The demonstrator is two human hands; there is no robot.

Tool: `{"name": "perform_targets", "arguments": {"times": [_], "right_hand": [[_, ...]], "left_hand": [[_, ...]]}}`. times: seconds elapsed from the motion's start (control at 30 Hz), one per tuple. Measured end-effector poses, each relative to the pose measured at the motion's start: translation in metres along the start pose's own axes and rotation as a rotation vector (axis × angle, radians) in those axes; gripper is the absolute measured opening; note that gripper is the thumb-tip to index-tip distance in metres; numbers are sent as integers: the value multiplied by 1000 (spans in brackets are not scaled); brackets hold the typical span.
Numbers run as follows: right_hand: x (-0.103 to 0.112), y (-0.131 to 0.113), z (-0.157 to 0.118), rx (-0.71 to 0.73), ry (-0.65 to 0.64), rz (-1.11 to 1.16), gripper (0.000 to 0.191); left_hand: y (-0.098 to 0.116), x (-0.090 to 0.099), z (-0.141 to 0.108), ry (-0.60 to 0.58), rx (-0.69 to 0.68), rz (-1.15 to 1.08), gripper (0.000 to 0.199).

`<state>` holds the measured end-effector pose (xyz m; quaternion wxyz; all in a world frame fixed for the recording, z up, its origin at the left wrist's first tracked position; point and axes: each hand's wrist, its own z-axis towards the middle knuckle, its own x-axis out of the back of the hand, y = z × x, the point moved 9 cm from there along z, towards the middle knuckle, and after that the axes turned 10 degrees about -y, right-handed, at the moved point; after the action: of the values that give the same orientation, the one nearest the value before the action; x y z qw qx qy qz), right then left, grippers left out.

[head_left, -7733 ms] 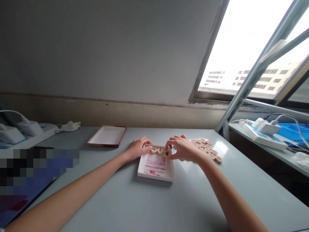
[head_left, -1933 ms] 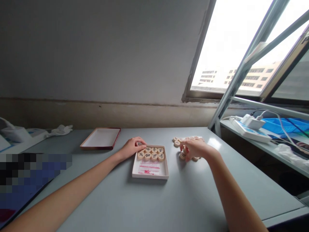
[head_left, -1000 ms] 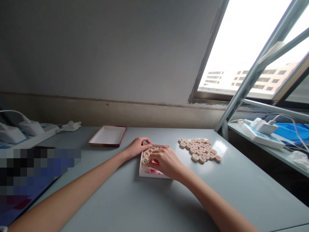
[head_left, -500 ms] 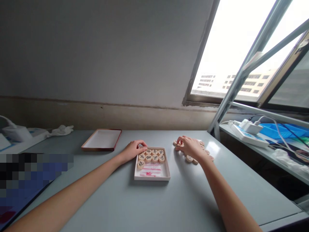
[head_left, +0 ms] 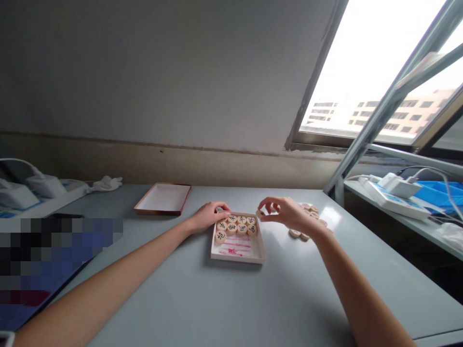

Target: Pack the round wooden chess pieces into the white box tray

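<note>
A shallow white box (head_left: 260, 250) sits on the table, with several round wooden Chinese chess pieces (head_left: 232, 228) in rows in its far part. One more piece (head_left: 220, 237) begins another row at the left. Pink marks show on the bare box bottom. My left hand (head_left: 210, 216) grips the box at its far left corner, thumb along the rim. Between thumb and fingertips, my right hand (head_left: 285, 212) pinches a chess piece (head_left: 260, 215) just beyond the box's far right corner. Loose pieces (head_left: 300, 234) lie beneath and behind that hand, partly hidden by it.
The box lid (head_left: 164, 198) lies inside up at the back left. White power strips with plugs stand at the far left (head_left: 47, 193) and on the right shelf (head_left: 398, 195), near a blue tray (head_left: 434, 195). A metal frame (head_left: 365, 130) rises at the right.
My right hand has lifted a chess piece from the loose group and carried it left toward the box. My left hand stays at the box corner. The camera view has shifted slightly.
</note>
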<state>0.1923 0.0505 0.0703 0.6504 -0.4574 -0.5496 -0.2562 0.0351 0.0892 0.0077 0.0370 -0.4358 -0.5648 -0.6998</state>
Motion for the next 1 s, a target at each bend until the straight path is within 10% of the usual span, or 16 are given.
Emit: {"name": "perform_targets", "arguments": {"times": [0.27, 1.0], "right_hand": [[-49, -90, 4, 361, -103, -64, 10], [-41, -43, 14, 186, -42, -190, 22]], "left_hand": [[5, 0, 0, 5, -30, 55, 30], [3, -3, -1, -22, -50, 30, 26]]}}
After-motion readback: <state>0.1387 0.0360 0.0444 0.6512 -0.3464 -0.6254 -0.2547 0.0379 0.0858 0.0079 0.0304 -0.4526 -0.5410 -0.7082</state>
